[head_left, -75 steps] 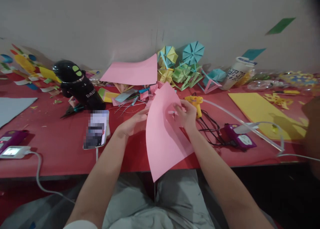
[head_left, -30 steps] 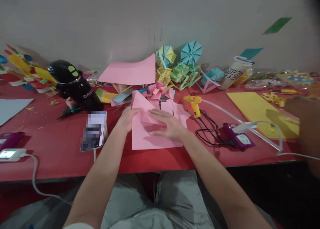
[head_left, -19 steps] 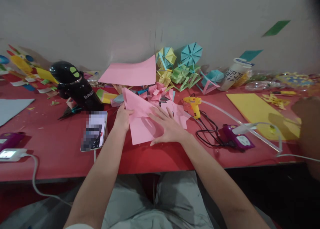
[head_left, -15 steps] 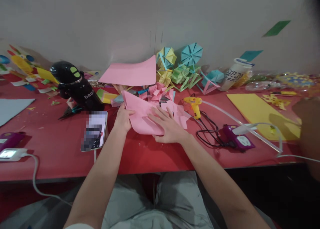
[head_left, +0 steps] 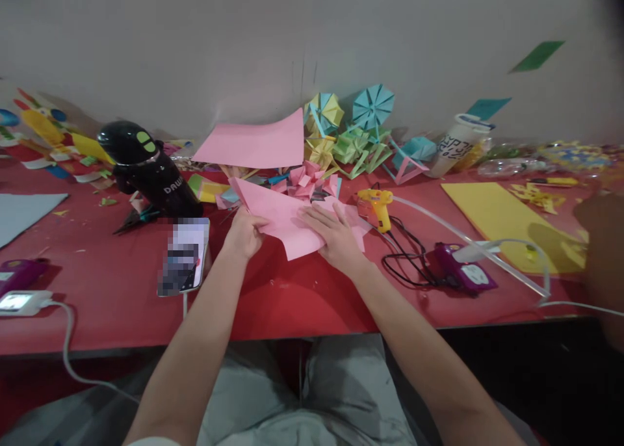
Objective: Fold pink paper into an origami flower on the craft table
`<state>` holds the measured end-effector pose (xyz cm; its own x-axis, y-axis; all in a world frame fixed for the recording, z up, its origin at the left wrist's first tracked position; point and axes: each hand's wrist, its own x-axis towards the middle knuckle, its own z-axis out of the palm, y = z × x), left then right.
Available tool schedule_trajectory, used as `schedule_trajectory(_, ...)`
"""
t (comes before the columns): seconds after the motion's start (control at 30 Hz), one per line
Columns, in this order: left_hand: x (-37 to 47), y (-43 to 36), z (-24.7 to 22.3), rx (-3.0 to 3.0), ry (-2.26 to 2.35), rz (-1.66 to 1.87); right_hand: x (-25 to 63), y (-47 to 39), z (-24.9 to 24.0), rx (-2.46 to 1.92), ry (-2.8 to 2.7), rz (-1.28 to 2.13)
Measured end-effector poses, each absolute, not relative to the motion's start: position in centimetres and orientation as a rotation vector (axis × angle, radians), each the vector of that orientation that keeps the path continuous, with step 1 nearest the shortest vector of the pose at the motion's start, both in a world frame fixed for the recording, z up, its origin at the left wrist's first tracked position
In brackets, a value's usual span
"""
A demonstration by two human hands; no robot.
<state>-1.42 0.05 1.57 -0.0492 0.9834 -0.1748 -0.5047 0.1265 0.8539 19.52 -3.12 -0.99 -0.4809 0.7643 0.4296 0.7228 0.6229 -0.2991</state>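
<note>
A folded sheet of pink paper (head_left: 277, 213) is between my hands over the red table. My left hand (head_left: 245, 233) pinches its left edge, thumb on top. My right hand (head_left: 336, 236) lies over its right part with the fingers stretched out flat. Behind the sheet sits a heap of small folded pink paper pieces (head_left: 307, 179). More pink paper lies under and beyond my right fingers. A yellow hot glue gun (head_left: 377, 205) rests just right of that hand.
To the left stand a black bottle (head_left: 156, 173) and a phone (head_left: 188, 254) with a cable. Folded paper models (head_left: 358, 140) line the back beside a white cup (head_left: 458, 145). On the right are a purple power strip (head_left: 463, 268) and yellow sheets (head_left: 507, 225).
The pink sheet has turned and its lower edge has changed from a rounded curl to a pointed corner. My right hand has slid slightly right along it.
</note>
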Motion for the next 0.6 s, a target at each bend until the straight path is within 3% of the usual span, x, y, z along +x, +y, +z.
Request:
schedule_trajectory(0.3, -1.9, -0.5, 2.3, 0.563, 0.784, 1.281, 20.0, -2.9, -1.0, -1.118, -1.934, 0.255)
schedule_trajectory(0.6, -1.9, -0.2, 1.1, 0.746, 0.727, 1.354, 20.7, -1.9, -0.5, -1.101, -1.021, 0.957)
